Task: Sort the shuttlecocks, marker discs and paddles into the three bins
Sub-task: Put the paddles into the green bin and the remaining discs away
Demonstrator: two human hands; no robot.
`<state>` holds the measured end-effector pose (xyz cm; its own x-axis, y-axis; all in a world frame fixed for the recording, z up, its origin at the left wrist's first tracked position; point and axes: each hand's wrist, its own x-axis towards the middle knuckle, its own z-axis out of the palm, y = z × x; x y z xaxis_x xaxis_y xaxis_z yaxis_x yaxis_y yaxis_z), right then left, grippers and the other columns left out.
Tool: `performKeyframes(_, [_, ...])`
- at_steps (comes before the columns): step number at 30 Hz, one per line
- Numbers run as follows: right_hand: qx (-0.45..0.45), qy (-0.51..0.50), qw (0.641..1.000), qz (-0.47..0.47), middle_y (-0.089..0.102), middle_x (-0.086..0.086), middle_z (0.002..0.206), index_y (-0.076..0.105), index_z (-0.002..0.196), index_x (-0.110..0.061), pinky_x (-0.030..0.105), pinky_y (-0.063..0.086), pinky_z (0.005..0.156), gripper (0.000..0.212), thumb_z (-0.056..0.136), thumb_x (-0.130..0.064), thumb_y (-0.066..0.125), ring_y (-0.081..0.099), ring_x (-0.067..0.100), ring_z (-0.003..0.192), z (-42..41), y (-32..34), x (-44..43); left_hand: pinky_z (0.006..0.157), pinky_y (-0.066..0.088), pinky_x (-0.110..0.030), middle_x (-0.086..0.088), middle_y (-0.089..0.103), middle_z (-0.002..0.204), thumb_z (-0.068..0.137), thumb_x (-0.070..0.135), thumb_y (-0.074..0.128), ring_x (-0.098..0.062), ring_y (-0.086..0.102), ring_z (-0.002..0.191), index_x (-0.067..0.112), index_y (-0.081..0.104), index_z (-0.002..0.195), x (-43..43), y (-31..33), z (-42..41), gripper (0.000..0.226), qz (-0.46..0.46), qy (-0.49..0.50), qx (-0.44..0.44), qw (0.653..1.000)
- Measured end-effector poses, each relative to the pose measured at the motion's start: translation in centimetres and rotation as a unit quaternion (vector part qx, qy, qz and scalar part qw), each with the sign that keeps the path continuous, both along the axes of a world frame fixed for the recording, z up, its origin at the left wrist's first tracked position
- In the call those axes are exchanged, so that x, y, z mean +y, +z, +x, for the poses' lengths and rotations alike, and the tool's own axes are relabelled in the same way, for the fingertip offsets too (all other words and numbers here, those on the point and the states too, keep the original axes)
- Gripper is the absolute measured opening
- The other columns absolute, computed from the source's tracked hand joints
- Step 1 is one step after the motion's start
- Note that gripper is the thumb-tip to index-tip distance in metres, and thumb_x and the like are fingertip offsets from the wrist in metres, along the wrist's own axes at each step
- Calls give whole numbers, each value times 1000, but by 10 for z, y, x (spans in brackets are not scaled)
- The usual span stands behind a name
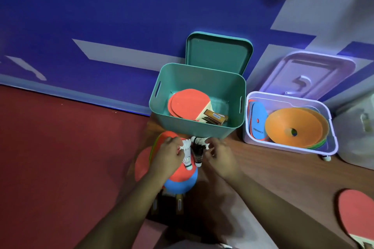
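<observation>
Each shuttlecock is judged very light and fragile: the feather skirt is thin and crushes or bends under pressure, while the rounded cork end is the firm part. Take hold with a light pinch at the cork or low on the skirt, and do not squeeze the open rim. The white shuttlecock [187, 156] is in the left hand [168, 157], whose fingers curl onto the flared skirt, cork end pointing back toward the person. The dark shuttlecock [197, 152] stands just beside it, touching or nearly touching. The right hand [221, 156] has curled fingers at its white upper rim and appears to pinch it, though blur hides the exact contact. Both shuttlecocks sit between the two hands, directly above a stack of paddles [180, 180] on the wooden surface [283, 172] and just in front of the near wall of the teal bin [192, 129]. That bin already holds red paddles [188, 105]. The lavender bin [283, 145] to its right holds marker discs [293, 125]. Neither is the place for shuttlecocks, and the third bin is not in view. A lone paddle [356, 208] lies well apart at the lower right. Given the low weight, a short carry needs little grip force. Release should be a gentle drop, cork first.
</observation>
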<state>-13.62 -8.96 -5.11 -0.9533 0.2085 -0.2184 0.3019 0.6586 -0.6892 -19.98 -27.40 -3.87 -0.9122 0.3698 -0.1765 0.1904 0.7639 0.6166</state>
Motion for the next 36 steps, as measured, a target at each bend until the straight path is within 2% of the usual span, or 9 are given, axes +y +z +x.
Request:
performKeyframes(3, [-53,-3,998,-17,47,12,121,54,130,-21,38,51,89,46,84,-16,59,64,32,89,0,-22,-7,92,46,-41,-16,48,126,87,20,62,-36,57,110,7,52,128,16,-22,8,44,-112,7,-48,993])
performKeyframes(6, [-94,19,995,-24,46,12,124,50,135,-31,38,47,99,53,85,-20,61,61,30,105,-5,-42,-13,92,46,-39,-20,51,128,91,25,59,-36,58,112,5,47,129,24,-38,8,46,-174,2,-110,978])
performKeyframes(14, [-95,-10,995,-2,56,12,100,63,96,-20,36,49,83,15,81,-16,65,61,31,90,-1,-60,-2,105,35,-30,-18,43,139,92,24,60,-31,47,128,11,51,135,23,-67,14,46,-131,-14,-148,980])
performKeyframes(16, [-62,-43,997,-31,57,10,94,63,93,-18,34,46,81,12,83,-13,66,60,29,86,9,-51,9,97,39,-28,-18,55,122,89,21,63,-31,52,119,9,61,120,18,-67,18,33,-66,-15,-145,987])
performKeyframes(18, [-34,-84,994,-68,58,8,93,60,88,-21,32,45,79,14,83,-10,67,60,25,82,24,-40,22,74,37,-20,-13,53,89,84,13,66,-24,54,87,11,58,86,12,-62,24,9,-2,-25,-126,992])
performKeyframes(21, [-13,-116,986,-119,61,2,87,56,80,-26,29,45,74,20,84,-10,67,58,16,74,44,-26,38,66,32,-9,-6,46,82,79,5,69,-12,43,69,18,48,71,6,-53,32,26,41,-45,-106,992])
performKeyframes(29, [42,-210,927,-308,59,10,73,55,81,-11,31,45,60,16,90,2,59,55,23,69,50,5,44,77,38,-26,-1,46,111,76,10,60,-18,50,94,34,48,80,16,-45,30,27,-42,-256,-106,960])
performKeyframes(32, [47,-230,917,-322,60,7,75,54,81,-13,28,47,59,18,92,1,58,56,22,71,52,9,42,68,31,-24,7,40,98,80,6,61,-14,43,79,23,48,85,17,-46,29,22,-48,-306,-102,945])
performKeyframes(36, [-6,-177,947,-267,58,2,73,55,76,-20,34,45,68,19,85,-5,63,51,16,69,60,-3,37,68,31,-21,15,38,85,80,9,64,-9,41,75,28,37,84,24,-42,31,33,-4,-301,-109,947])
